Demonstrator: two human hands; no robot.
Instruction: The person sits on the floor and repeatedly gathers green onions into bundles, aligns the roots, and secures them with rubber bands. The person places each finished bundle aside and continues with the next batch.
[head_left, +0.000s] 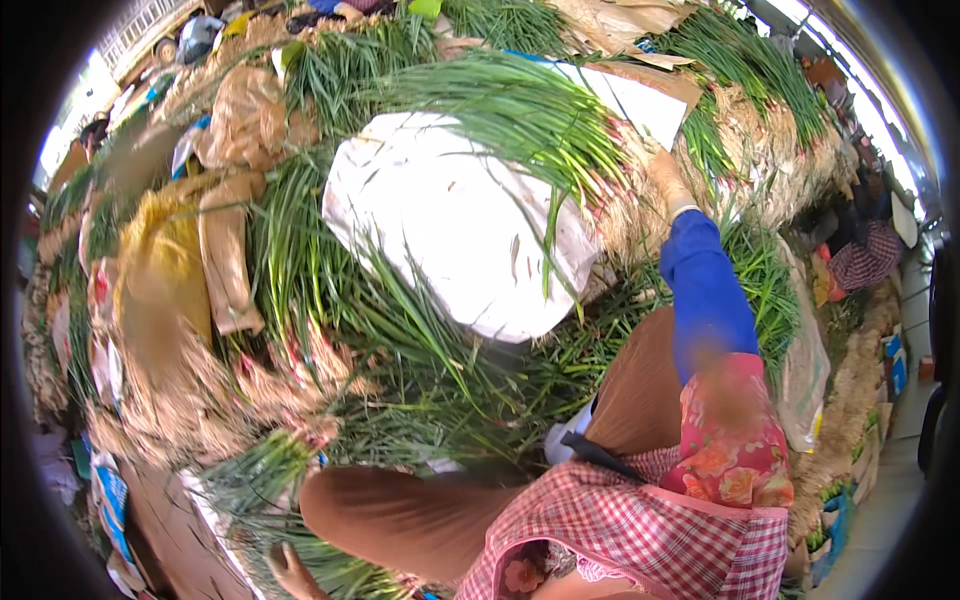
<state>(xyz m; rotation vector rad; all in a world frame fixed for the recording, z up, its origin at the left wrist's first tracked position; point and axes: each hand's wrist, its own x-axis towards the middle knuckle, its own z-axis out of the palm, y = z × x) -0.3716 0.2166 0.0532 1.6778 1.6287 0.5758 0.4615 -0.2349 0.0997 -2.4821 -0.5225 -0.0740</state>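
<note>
My right hand (663, 174) reaches out at the upper right, at the pale root ends of a large pile of green onions (517, 112). Its fingers are partly lost among the roots, so I cannot make out whether they grip. The pile's leaves spread leftward over a stuffed white plastic sack (450, 217). Low on the left, my left hand (291, 576) has thumb and fingers apart, with nothing seen in it. Beside it lie bundled green onions (337, 562), next to my bent knee.
Loose green leaves (480, 420) cover the ground before me. More root-out stacks (165, 390) stand at left, with a yellow sack (166, 255) on them. A white board (630, 101) lies behind the pile. Another person (866, 251) is at far right.
</note>
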